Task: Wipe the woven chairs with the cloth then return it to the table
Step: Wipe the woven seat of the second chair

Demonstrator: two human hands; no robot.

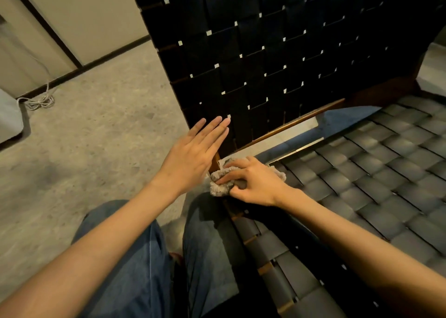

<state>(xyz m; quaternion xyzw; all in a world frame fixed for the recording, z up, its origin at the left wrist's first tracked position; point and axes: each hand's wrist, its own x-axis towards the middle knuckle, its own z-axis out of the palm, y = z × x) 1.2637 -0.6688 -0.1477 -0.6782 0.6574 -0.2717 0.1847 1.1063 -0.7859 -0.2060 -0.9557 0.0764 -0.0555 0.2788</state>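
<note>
A dark woven chair fills the right side, with its backrest upright and its grey woven seat spreading toward me. A fluffy beige cloth lies bunched at the seat's near left corner, by the wooden frame. My right hand grips the cloth and presses it onto that corner. My left hand hovers flat with straight fingers just left of the cloth, its fingertips at the lower left edge of the backrest. It holds nothing.
Speckled beige floor lies to the left. A coiled white cable rests by the dark skirting of the wall. A pale object stands at the far left edge. My jeans-clad legs are below, beside the seat's front edge.
</note>
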